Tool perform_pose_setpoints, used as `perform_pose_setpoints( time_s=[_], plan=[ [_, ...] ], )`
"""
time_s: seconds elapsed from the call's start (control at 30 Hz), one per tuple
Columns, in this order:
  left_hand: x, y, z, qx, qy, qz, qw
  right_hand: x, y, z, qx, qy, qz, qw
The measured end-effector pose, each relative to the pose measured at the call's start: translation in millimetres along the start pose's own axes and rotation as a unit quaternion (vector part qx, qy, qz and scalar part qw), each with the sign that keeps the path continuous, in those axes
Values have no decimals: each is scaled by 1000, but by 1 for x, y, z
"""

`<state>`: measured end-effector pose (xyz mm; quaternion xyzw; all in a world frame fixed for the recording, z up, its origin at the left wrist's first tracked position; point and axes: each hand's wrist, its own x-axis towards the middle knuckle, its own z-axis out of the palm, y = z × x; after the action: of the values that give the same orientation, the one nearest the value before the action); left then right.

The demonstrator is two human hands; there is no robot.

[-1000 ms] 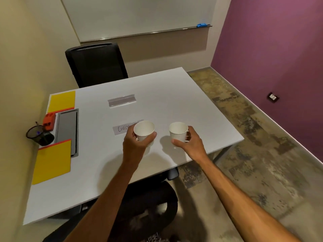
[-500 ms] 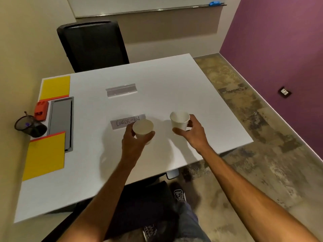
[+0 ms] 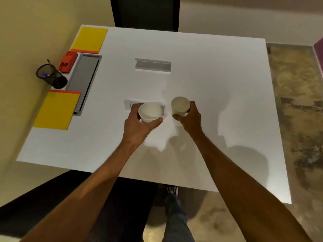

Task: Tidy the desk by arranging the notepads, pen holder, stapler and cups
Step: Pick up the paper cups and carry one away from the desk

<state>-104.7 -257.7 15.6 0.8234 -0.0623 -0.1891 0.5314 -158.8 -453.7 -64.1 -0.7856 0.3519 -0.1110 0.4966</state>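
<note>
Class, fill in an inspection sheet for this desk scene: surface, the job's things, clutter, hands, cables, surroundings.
Surface: white desk, mostly bare, with a grey tray set in at the left.
Job's things: two yellow notepads, red stapler and mesh pen holder along the left edge; two white cups, both held.
Clutter: a card partly under the left cup; a clear stand.
Hands: left hand and right hand each grip a cup.
Cables: nothing seen.
Surroundings: black chair at the far side, patterned floor.
</note>
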Motion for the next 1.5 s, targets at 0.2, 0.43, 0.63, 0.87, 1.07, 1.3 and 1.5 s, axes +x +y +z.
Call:
perform_pose_setpoints(
  time_s=[0.2,0.43,0.63,0.87,1.07,1.3,1.5],
  plan=[
    [18,-3,16,19,28,-20,999,46,33,22,-31,-15,9,999],
    [21,-6,27,7,18,-58,998,52,56,30,-52,-14,-27,998],
    [17,-2,37,-3,19,-70,997,55,64,30,-42,-22,-43,998],
    [7,-4,32,-1,26,-74,997,58,73,32,-52,-32,-53,997],
    [-2,-8,23,8,26,-62,998,63,78,31,-46,-39,-46,997],
    [-13,-10,19,2,36,-56,998,52,82,14,-64,-80,5,995],
    [-33,0,19,-24,-5,-43,999,-16,48,-14,-4,16,19,1000]
  ],
)
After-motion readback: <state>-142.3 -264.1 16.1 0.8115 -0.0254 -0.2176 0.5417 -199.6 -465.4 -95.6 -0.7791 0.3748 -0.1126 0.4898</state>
